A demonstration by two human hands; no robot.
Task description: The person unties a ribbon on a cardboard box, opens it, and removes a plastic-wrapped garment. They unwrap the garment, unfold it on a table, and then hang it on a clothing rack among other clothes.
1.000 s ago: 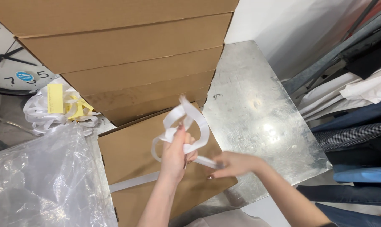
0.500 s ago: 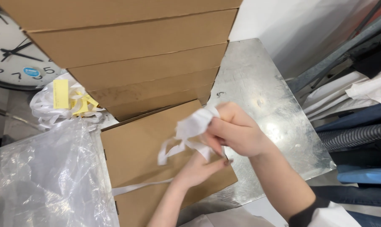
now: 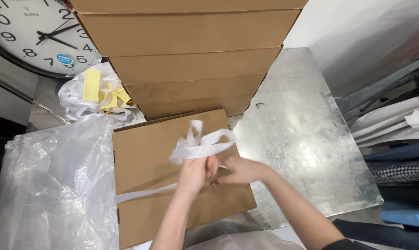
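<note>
A white strap [image 3: 200, 146] is gathered into loose loops, held up over a flat brown box [image 3: 149, 162]. Its free tail trails left across the box top.

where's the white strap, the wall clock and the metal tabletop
white strap [image 3: 201, 144], head view, on the looped bundle above the left hand
wall clock [image 3: 19, 34], head view, on its white face
metal tabletop [image 3: 302, 139], head view, on a bare part

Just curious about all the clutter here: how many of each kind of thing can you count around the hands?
Cardboard boxes: 5, four stacked and one flat under the hands
White straps: 1, held in the left hand with the right hand beside it
Wall clocks: 1
Clear plastic bags: 1
Total: 8
</note>
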